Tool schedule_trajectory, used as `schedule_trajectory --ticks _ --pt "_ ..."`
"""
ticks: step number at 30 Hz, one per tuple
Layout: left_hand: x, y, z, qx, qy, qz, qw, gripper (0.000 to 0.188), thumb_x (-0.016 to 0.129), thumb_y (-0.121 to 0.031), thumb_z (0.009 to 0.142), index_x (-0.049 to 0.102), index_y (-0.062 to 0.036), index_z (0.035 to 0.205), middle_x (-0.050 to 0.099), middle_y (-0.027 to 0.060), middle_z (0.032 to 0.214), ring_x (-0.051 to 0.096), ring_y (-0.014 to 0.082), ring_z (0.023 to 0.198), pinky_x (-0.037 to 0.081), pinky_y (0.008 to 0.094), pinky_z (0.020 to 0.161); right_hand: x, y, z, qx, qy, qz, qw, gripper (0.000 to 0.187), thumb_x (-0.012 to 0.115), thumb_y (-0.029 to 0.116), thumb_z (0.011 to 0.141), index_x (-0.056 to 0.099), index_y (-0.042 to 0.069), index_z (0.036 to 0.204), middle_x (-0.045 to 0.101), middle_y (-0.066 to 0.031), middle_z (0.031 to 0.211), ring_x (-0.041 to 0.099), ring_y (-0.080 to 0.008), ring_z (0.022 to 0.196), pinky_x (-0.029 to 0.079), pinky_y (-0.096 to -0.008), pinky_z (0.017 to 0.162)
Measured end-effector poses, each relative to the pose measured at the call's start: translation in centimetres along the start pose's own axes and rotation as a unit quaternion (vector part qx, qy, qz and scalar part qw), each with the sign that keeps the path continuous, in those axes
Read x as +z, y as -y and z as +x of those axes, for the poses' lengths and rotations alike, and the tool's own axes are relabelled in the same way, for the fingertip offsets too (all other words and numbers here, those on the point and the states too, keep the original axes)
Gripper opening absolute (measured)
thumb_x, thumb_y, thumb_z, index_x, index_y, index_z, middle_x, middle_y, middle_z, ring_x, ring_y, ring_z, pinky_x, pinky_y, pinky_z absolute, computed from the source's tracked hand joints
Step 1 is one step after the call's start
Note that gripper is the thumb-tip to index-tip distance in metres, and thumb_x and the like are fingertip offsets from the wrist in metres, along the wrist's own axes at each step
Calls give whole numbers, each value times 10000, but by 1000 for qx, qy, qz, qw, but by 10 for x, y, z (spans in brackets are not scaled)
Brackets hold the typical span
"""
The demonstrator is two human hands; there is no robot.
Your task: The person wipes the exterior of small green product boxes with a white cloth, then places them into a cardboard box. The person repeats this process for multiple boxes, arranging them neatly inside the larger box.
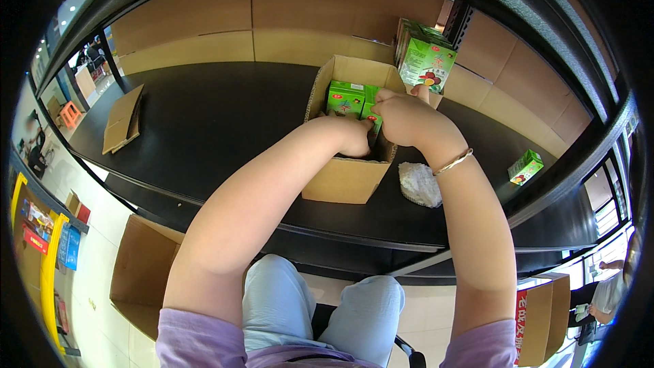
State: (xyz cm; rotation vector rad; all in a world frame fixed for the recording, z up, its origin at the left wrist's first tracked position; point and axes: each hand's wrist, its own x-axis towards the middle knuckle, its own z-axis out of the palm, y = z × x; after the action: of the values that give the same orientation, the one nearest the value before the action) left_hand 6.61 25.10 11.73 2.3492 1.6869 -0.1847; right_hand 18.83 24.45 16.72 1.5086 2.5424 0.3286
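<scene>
On the black shelf stands an open cardboard box (338, 185) holding green juice cartons (345, 99). My left hand (351, 138) reaches down inside it, close against the lower part of a carton; most of its fingers are hidden. At the box's right side, my right hand (411, 121) is closed, its fingers at the top edge of a second green juice carton (370, 99). One finger of that hand points away toward the back row. Behind the box, several matching cartons (428, 61) stand in a row, partly covered by my right hand.
A crumpled clear plastic bag (419, 185) lies by my right forearm. One small green carton (525, 167) stands at the shelf's right. Folded cardboard (123, 120) rests at the left end. Below are an open box (144, 269) and another box (545, 320). Metal frame bars cross overhead.
</scene>
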Motion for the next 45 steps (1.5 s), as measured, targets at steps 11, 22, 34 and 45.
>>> schedule_trajectory --ticks 11,22,34,45 --pt "-14 7 -7 66 -38 -67 995 483 537 -331 790 512 -45 1178 544 206 1134 522 299 1066 407 412 894 7 7 -6 -41 -182 14 982 216 471 54 755 650 101 865 579 -63 964 568 -215 934 191 -537 965" --pt "-24 41 -95 187 -526 -31 829 104 533 -83 770 593 -10 814 604 130 814 573 304 808 455 389 729 -10 2 -43 -65 -453 245 855 111 582 172 772 608 80 828 618 -73 693 602 -260 641 439 -355 599" --pt "176 195 -295 -107 -502 -196 835 80 485 -9 827 562 12 818 598 104 803 574 207 779 440 274 721 -4 123 -114 -222 -378 229 869 81 679 100 705 616 52 728 435 -40 475 399 -164 423 312 -275 436" --pt "460 224 -442 -410 -16 -371 833 271 555 -180 792 568 16 979 618 149 884 596 247 834 465 317 733 98 267 -87 -356 -214 284 865 189 633 160 723 501 98 603 493 -53 474 520 -221 454 421 -309 509"
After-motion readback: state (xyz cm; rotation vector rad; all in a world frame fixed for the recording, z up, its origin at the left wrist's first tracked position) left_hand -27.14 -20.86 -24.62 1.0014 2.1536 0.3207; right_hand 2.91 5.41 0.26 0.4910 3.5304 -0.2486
